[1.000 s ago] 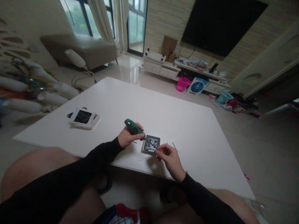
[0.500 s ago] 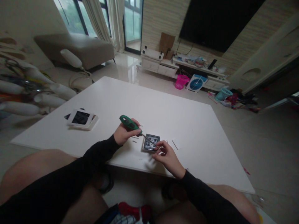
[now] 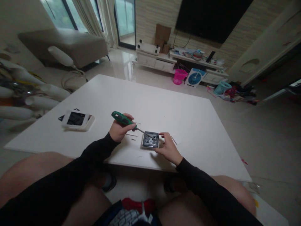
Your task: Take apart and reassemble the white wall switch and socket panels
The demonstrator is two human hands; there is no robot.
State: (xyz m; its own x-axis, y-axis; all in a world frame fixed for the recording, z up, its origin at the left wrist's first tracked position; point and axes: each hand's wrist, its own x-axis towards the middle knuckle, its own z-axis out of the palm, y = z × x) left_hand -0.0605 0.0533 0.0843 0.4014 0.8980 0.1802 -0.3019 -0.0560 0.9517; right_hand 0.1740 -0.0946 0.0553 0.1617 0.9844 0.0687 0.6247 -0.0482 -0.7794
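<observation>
- far left on the white table [image 3: 150, 103], a white frame [image 3: 67, 118] with a dark middle is lying on a shallow white box [image 3: 89, 125]; i can't tell what the box is holding.
- the left hand [image 3: 120, 128] is wrapping its fingers around the green handle [image 3: 121, 118] of a screwdriver.
- thin strips [image 3: 132, 135] are lying just beyond that hand.
- the dark square piece [image 3: 147, 143] is sitting on the table between the hands, the screwdriver's tip reaching its face.
- the right hand [image 3: 168, 148] is the change: it is no longer pinching near the tip but is spanning the square's right side, thumb and fingertips spread, seemingly steadying it.
- behind, a pink basket [image 3: 179, 77] is standing on the floor, its contents unclear to me.
- further right, a blue basket [image 3: 222, 88] is standing beside heaped cloth [image 3: 240, 92].
</observation>
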